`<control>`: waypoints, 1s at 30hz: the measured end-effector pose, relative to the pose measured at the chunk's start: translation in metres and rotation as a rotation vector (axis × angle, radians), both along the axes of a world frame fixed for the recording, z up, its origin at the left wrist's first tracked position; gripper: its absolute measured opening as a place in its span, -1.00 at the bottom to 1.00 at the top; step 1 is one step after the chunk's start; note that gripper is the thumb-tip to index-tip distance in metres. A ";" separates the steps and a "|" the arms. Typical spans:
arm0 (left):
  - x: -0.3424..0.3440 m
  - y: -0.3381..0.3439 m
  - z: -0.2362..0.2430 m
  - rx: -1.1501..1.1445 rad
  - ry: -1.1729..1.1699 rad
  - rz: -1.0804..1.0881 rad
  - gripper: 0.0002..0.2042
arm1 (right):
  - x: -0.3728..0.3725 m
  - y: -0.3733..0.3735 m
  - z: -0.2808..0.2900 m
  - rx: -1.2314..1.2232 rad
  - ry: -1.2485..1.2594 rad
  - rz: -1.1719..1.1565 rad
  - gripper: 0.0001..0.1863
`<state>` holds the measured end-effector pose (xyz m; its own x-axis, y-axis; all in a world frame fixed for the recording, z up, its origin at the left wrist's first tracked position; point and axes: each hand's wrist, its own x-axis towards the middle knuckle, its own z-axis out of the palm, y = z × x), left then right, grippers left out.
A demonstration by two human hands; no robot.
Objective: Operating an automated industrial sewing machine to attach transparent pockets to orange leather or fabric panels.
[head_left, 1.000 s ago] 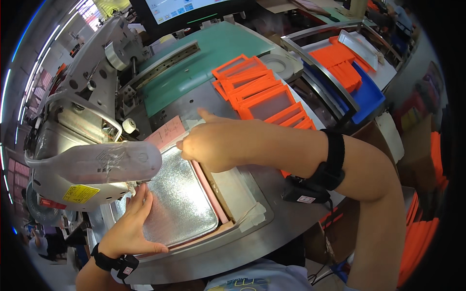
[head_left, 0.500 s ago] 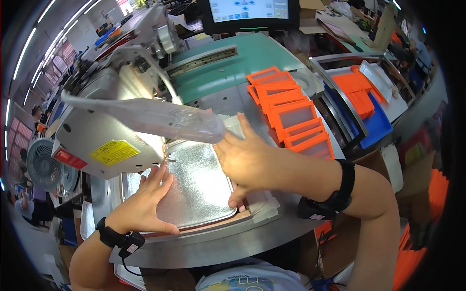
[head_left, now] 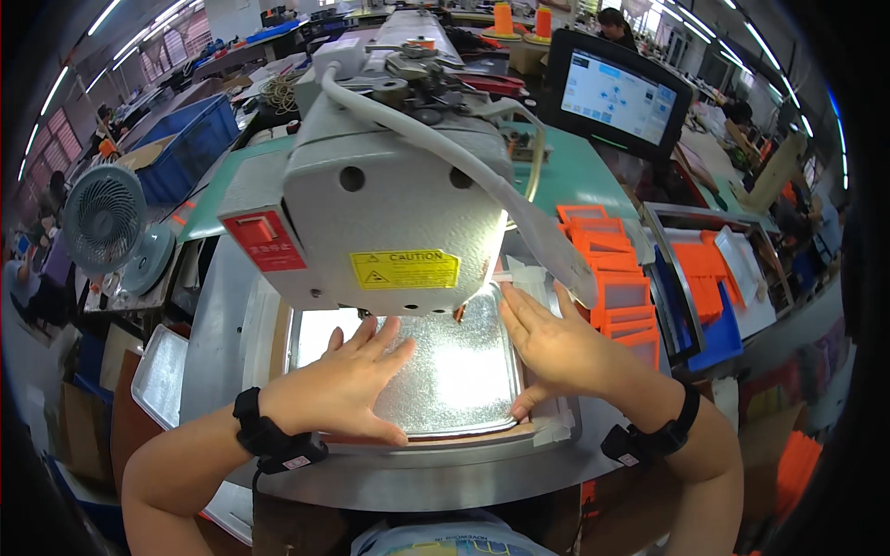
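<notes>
A shiny silver rectangular plate (head_left: pixel 445 380) with rounded corners lies in a board frame on the metal table, under the head of a grey industrial sewing machine (head_left: pixel 389 204) with a lit work area. My left hand (head_left: pixel 334 385) rests spread on the left part of the plate, its fingertips close below the machine head and its thumb near the front edge. My right hand (head_left: pixel 553 350) lies along the plate's right edge, fingers extended toward the back and thumb at the near corner. Neither hand grasps anything.
Orange mesh-window frames (head_left: pixel 623 301) pile to the right, beside a blue tray (head_left: pixel 718 343) and more orange pieces. A screen (head_left: pixel 619 93) stands behind. At left are a fan (head_left: pixel 102 218), blue crate (head_left: pixel 185 157) and silver tray (head_left: pixel 159 371). A co-worker (head_left: pixel 619 32) is in the background.
The view has swung leftward and levelled, bringing the machine head to the centre. My right hand's fingers have straightened from a curled position along the plate's edge; my left hand stays spread on it.
</notes>
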<state>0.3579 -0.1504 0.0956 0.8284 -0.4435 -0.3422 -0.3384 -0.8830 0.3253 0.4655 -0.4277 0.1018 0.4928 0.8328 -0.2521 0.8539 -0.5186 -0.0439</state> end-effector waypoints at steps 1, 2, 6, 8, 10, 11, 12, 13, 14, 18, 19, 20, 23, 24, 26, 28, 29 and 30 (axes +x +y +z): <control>0.000 0.001 -0.002 -0.013 0.004 -0.005 0.10 | 0.000 0.001 0.000 -0.003 0.004 -0.001 0.42; 0.000 0.002 -0.005 -0.076 0.001 -0.003 0.02 | 0.000 0.002 0.001 -0.011 -0.011 0.008 0.42; 0.002 -0.002 0.002 -0.019 0.044 -0.049 -0.08 | 0.002 0.000 -0.001 0.036 -0.035 0.051 0.42; 0.004 -0.003 0.001 -0.017 0.046 -0.045 -0.12 | 0.004 0.000 -0.001 0.065 -0.035 0.067 0.42; 0.004 -0.004 0.002 -0.017 0.062 -0.043 -0.11 | 0.002 0.001 0.000 0.066 -0.026 0.074 0.42; 0.004 -0.005 0.003 -0.016 0.071 -0.041 -0.10 | 0.003 0.002 0.000 0.077 -0.022 0.078 0.41; 0.004 -0.005 0.003 -0.023 0.070 -0.034 -0.10 | 0.003 0.001 -0.001 0.088 -0.017 0.082 0.40; 0.004 -0.005 0.004 -0.029 0.068 -0.035 -0.10 | 0.002 0.000 -0.001 0.100 -0.013 0.080 0.40; 0.004 -0.006 0.004 -0.035 0.066 -0.035 -0.10 | 0.002 -0.001 -0.003 0.092 -0.002 0.071 0.38; 0.003 -0.004 0.004 -0.038 0.059 -0.018 -0.11 | 0.004 0.002 -0.003 0.068 -0.021 0.086 0.33; 0.003 -0.003 0.005 -0.037 0.064 -0.022 -0.11 | 0.004 0.003 -0.002 0.058 -0.041 0.094 0.31; 0.004 -0.002 0.005 -0.036 0.069 -0.025 -0.12 | 0.003 0.003 -0.003 0.060 -0.028 0.094 0.31; 0.000 0.002 0.003 -0.072 0.029 -0.035 -0.12 | 0.003 0.005 -0.008 0.073 -0.013 0.106 0.31; 0.000 0.002 0.003 -0.073 0.041 -0.032 -0.12 | 0.004 0.003 -0.008 0.079 -0.026 0.114 0.31; 0.002 0.002 0.006 -0.076 0.064 -0.027 -0.12 | 0.003 0.006 -0.002 0.048 0.018 0.096 0.31; 0.003 0.003 0.007 -0.065 0.075 -0.029 -0.12 | 0.002 0.015 0.011 -0.030 0.130 0.039 0.33; 0.003 0.003 0.007 -0.059 0.078 -0.031 -0.12 | 0.002 0.015 0.011 -0.021 0.122 0.050 0.33; 0.002 0.003 0.006 -0.054 0.064 -0.036 -0.13 | 0.002 0.014 0.011 -0.012 0.114 0.061 0.34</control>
